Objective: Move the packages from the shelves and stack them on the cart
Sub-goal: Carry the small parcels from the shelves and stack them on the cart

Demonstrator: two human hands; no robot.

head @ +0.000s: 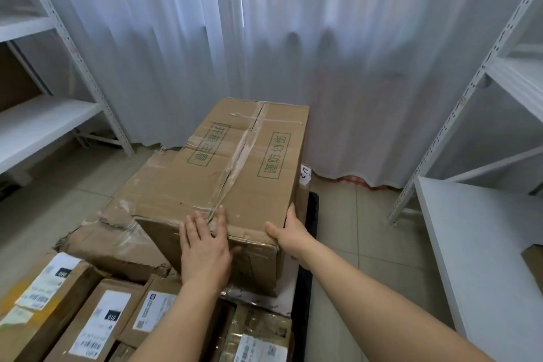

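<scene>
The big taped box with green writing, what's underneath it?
Under the big taped box a crushed cardboard box sticks out on its left, and a black cart edge shows on its right. Whatever lies directly beneath is covered.

Both bare forearms reach forward from the near edge. The left hand (204,247) lies flat, palm down, fingers straight and slightly spread. The right hand (289,231) is farther right, thumb splayed left, fingers hidden from view.

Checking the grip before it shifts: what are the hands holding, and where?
The large cardboard box: left hand presses flat on its near top edge, right hand grips its near right corner.
</scene>
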